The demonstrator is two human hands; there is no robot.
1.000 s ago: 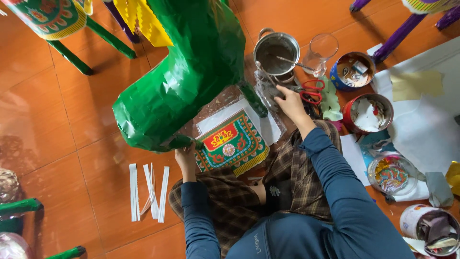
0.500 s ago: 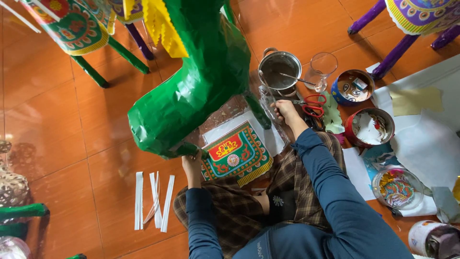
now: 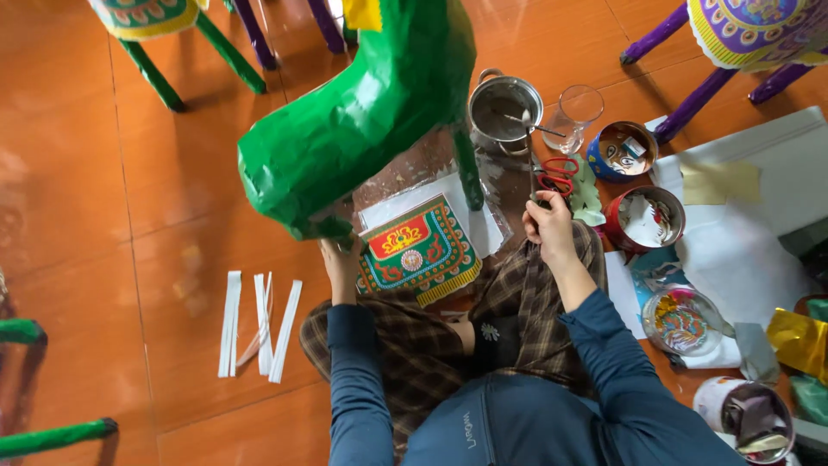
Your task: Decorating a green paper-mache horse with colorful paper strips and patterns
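Note:
A big green paper-covered animal figure [image 3: 362, 121] stands on the floor in front of me. My left hand [image 3: 341, 259] grips the underside of its lowered head. My right hand [image 3: 548, 229] is closed on a thin brush [image 3: 530, 160] whose tip reaches the rim of a metal pot [image 3: 504, 108]. Between my hands lies a decorated green, red and gold paper panel [image 3: 418, 250] on a clear plastic sheet, just beyond my crossed legs.
Red-handled scissors [image 3: 556, 173], a glass [image 3: 578, 112], a blue bowl [image 3: 621, 151] and a red bowl [image 3: 647, 216] sit to the right. White paper strips [image 3: 259, 324] lie left. A purple-legged figure [image 3: 742, 34] and a green-legged one [image 3: 164, 52] stand behind.
My right hand has drawn back a little from the pot towards my lap with the brush. My left hand stays on the green figure's head. The view has shifted.

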